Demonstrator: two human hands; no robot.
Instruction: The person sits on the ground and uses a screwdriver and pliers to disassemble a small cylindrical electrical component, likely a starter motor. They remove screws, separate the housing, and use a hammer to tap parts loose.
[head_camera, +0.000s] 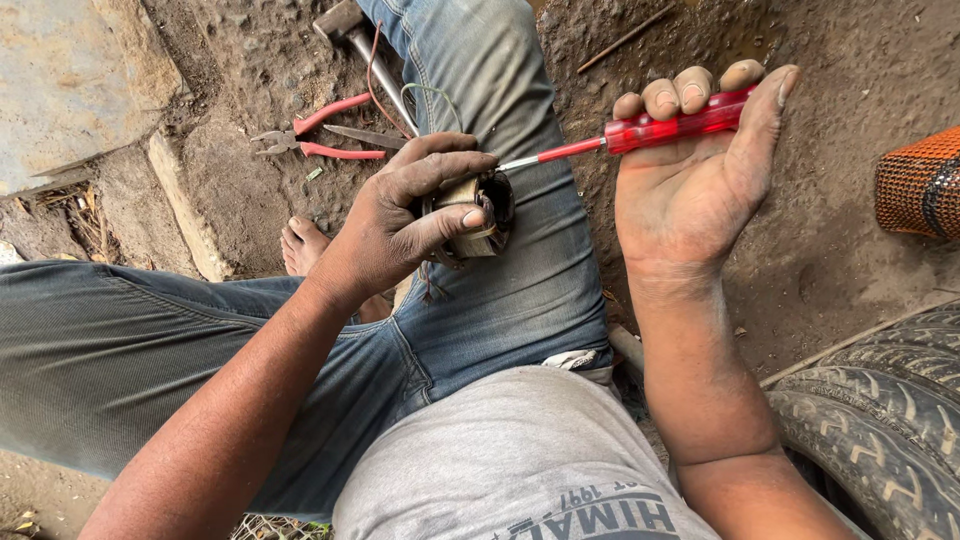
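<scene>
My left hand (400, 220) grips a small round motor winding (478, 212) with dark metal core and wires, resting on my jeans-clad thigh. My right hand (700, 160) holds a screwdriver with a clear red handle (680, 125), palm up, fingers curled over the handle. Its metal tip points left into the winding beside my left fingers. Part of the winding is hidden under my left hand.
Red-handled pliers (320, 135) and a hammer (360, 40) lie on the dirt ground past my knee. A bare foot (300, 245) shows below them. A tyre (880, 410) sits at lower right, an orange mesh object (920, 180) at right, a concrete slab (70, 80) top left.
</scene>
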